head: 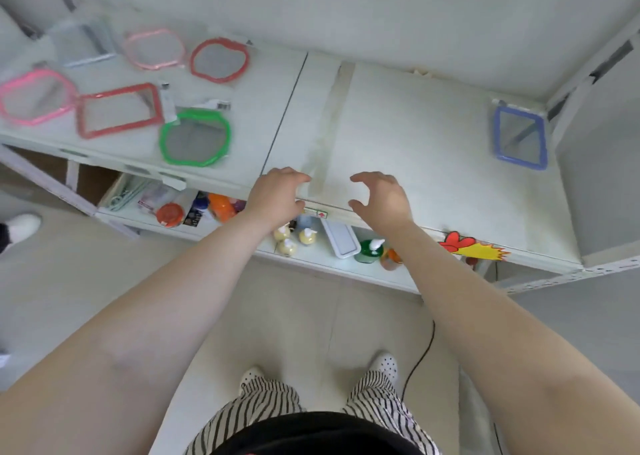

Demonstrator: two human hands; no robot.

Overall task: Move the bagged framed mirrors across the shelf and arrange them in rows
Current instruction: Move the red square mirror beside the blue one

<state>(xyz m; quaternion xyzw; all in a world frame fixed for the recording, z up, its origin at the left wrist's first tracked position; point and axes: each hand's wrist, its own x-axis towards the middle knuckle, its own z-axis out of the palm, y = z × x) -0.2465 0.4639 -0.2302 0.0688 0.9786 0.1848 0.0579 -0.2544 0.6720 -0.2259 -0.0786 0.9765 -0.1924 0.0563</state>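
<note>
Several bagged framed mirrors lie flat at the left end of the white shelf top: a green one, a red rectangular one, a bright pink one, a red rounded one, a pale pink one and a clear-framed one. A blue rectangular mirror lies alone at the far right. My left hand and my right hand hover over the shelf's front edge near the middle, fingers curled apart, holding nothing.
A lower shelf holds bottles, an orange lid, a white box and a green pump bottle. A red and yellow sticker marks the front edge. A metal upright bounds the right end. A black cable runs on the floor.
</note>
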